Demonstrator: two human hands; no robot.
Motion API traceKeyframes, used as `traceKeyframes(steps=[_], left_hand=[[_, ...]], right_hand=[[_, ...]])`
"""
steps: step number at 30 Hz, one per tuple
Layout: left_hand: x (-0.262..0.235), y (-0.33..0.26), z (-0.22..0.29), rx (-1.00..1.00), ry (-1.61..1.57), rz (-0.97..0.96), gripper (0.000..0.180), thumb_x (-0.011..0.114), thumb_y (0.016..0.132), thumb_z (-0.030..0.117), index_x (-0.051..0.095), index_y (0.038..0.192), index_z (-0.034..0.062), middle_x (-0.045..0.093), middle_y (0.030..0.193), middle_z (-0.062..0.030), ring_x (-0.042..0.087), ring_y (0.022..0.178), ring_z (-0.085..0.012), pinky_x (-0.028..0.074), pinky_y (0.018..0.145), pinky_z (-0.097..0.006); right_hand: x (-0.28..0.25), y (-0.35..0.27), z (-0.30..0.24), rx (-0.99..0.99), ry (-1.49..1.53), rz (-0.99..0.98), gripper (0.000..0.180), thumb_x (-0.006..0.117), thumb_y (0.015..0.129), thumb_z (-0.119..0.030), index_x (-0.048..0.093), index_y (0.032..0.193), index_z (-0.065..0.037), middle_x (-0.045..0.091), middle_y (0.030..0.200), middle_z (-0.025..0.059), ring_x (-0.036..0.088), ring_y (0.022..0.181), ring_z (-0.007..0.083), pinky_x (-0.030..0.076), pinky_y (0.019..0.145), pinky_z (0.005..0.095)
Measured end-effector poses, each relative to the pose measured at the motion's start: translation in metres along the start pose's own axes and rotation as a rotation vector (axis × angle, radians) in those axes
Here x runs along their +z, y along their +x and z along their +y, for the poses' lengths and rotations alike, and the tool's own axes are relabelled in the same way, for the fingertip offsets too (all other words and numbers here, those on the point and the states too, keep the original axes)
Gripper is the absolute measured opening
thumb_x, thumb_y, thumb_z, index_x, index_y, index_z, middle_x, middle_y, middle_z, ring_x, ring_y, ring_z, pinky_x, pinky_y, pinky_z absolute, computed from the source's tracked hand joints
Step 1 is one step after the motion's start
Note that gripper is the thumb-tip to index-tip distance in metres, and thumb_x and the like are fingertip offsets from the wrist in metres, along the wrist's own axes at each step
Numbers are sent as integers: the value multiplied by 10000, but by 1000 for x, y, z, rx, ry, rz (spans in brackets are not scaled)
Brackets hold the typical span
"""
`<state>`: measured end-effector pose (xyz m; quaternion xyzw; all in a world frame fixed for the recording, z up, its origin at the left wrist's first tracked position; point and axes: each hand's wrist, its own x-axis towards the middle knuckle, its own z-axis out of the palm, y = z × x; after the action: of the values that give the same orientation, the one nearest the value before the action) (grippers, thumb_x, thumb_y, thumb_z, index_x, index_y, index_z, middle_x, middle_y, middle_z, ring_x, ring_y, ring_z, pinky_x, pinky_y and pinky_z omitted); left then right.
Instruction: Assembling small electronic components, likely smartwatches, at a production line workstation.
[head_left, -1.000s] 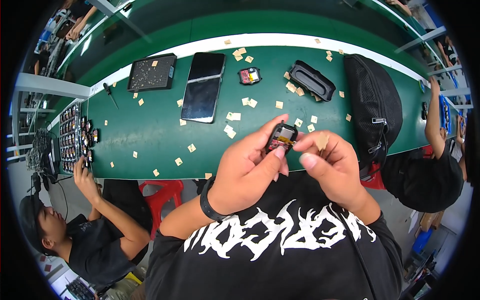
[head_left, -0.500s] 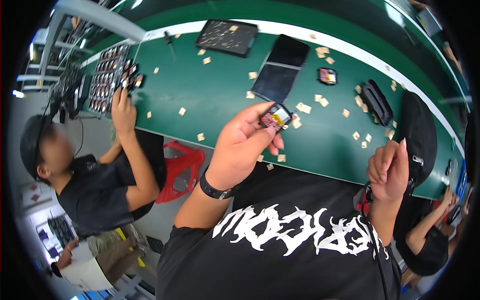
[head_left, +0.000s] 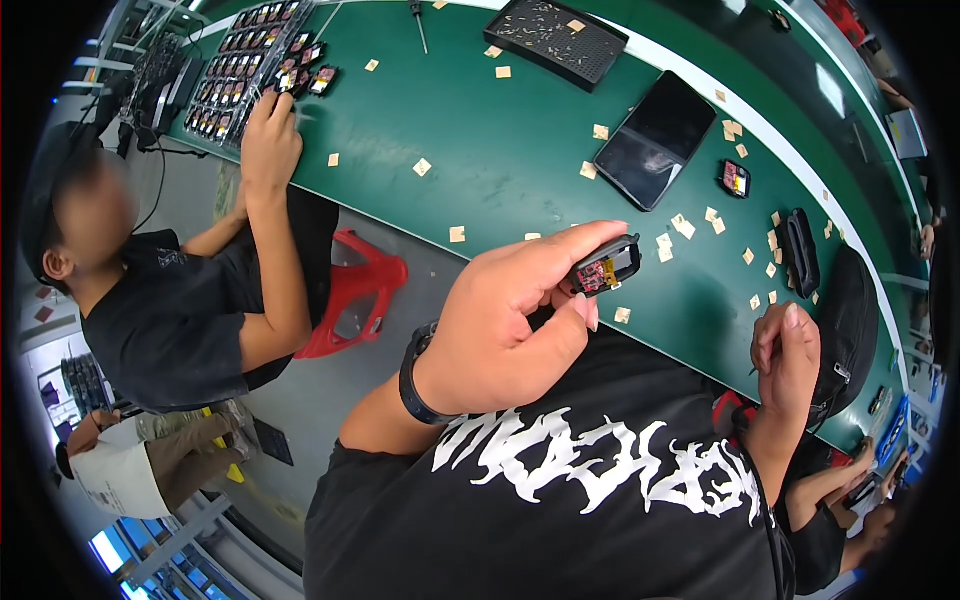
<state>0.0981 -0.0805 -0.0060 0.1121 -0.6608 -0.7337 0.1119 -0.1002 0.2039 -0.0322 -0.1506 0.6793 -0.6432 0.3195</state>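
My left hand is closed around a small black device casing, with thumb and fingers at its edges. The casing's open side shows a red circuit board and a strip of yellow tape. It is held in the air near the front edge of the green table. Raised by the table's front edge on the right is my right hand, its fingers curled in with the thumb against them. Whatever it may hold is hidden. A similar casing lies on the table farther off.
Small tan squares are scattered about. Beyond lie a dark glossy panel, a black tray and a screwdriver. A black case and bag lie right. Left, a co-worker's hand reaches toward trays of devices.
The view has turned, shifting the table's contents in the picture. My left hand has come closer with the casing and tilted it. My right hand stays curled.
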Motion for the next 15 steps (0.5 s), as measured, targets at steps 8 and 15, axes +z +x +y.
traceKeyframes(steps=[8, 15], left_hand=[[-14, -1, -3, -18, 48, 12, 457, 517, 957, -43, 521, 1411, -87, 641, 1060, -82, 579, 804, -93, 516, 738, -251], [-52, 29, -38, 210, 424, 273, 264, 631, 984, 50, 649, 1228, -51, 631, 1060, -46, 593, 739, -79, 480, 646, -215]], right_hand=[[55, -12, -31, -201, -492, -65, 224, 604, 975, -190, 633, 929, 28, 568, 778, 45, 502, 665, 102, 385, 580, 268], [50, -6, -57, -423, -869, -240, 119, 702, 837, -9, 670, 951, 2, 605, 730, 123, 586, 630, 278, 452, 585, 361]])
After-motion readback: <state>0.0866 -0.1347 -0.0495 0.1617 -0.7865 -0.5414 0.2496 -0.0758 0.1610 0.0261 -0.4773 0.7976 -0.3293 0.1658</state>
